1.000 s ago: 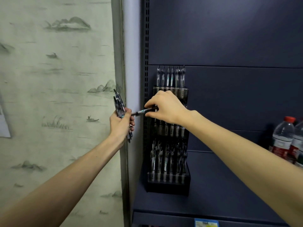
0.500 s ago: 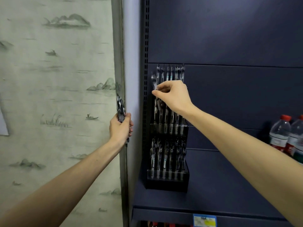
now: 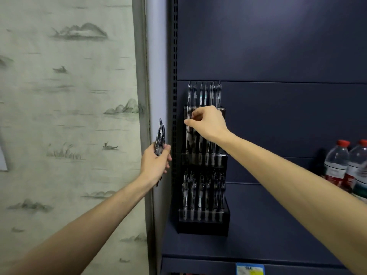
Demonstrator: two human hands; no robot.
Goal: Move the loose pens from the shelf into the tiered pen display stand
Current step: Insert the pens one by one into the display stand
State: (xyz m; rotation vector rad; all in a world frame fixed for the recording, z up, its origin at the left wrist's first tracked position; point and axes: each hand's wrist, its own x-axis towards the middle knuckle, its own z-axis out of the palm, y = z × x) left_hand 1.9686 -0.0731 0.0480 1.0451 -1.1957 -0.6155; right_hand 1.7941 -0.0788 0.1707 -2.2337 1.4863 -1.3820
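A black tiered pen display stand [image 3: 204,225] stands on the dark blue shelf against the back panel, its three tiers filled with clear-barrelled pens. My right hand [image 3: 208,124] is at the stand's left side, level with the top tier's front. Its fingers pinch a pen [image 3: 189,116] that stands upright in the leftmost slot. My left hand [image 3: 155,163] is left of the stand, beside the shelf upright. It grips a bundle of pens [image 3: 160,137] that points upward.
Water bottles [image 3: 337,163] with red caps stand at the right of the shelf [image 3: 278,225]. A perforated upright [image 3: 174,76] runs along the shelf's left edge. A wall with painted landscape paper [image 3: 69,116] is at the left. A price label [image 3: 250,268] sits on the shelf's front edge.
My right hand took a pen from the left hand's bundle, lifted it to the stand's top and has now lowered it into the leftmost top slot. The left hand stayed about where it was.
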